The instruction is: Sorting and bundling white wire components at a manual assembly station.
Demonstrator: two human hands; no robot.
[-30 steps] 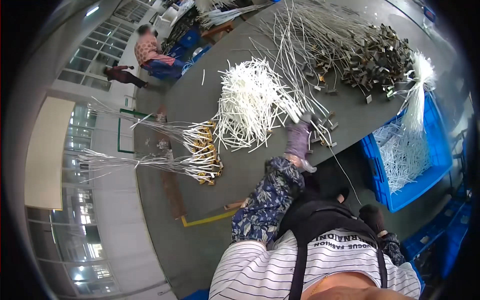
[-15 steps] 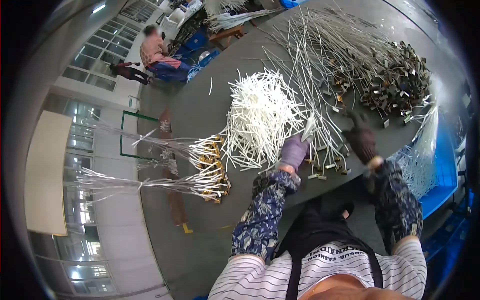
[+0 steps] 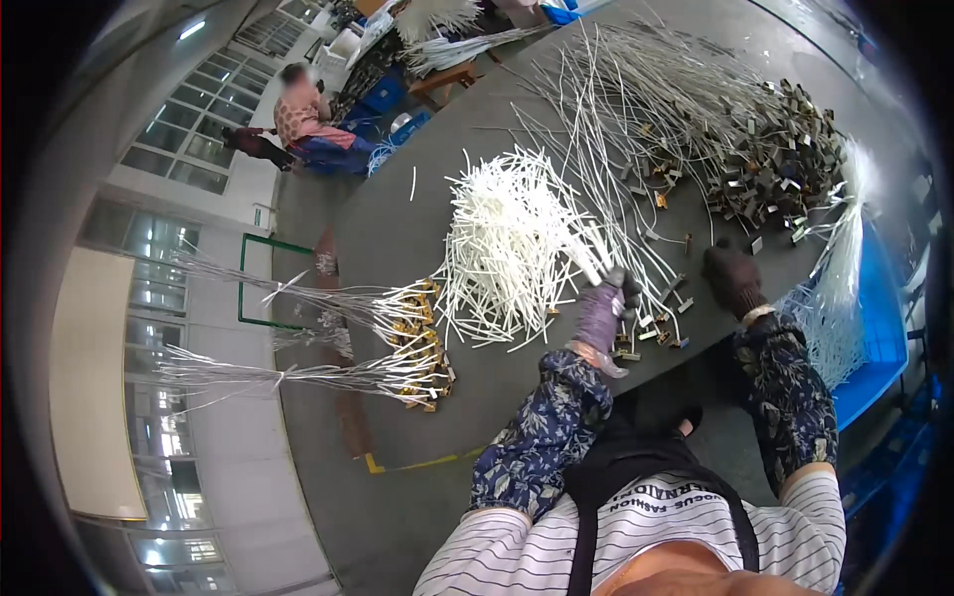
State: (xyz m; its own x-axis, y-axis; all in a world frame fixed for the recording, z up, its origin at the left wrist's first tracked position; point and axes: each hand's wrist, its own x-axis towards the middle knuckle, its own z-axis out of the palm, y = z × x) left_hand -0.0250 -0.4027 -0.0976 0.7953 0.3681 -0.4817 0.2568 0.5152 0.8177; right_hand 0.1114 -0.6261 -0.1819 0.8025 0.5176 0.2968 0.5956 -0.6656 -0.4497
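My left hand (image 3: 602, 312), in a purple glove with dark fingertips, is closed round several short white tubes (image 3: 588, 256) at the right side of a large heap of white tubes (image 3: 502, 238). My right hand (image 3: 733, 280), in a dark glove, is curled closed above the table near its front edge. What it holds, if anything, is too small to make out. Thin pale wires with small metal connectors (image 3: 664, 323) lie between my hands and beside the left one. Beyond my right hand rises a pile of wires with dark metal connectors (image 3: 780, 164).
Two tied bundles of white-ended wires (image 3: 397, 372) lie on the left of the grey table (image 3: 397, 223). A blue bin (image 3: 879, 328) with clear strands stands at the right. Farther off, a person in pink (image 3: 303, 114) works near blue crates; another person stands behind.
My left hand has moved slightly right and down, its fingers now curled round the tubes. My right hand has moved a little right and down, its fingers now more curled.
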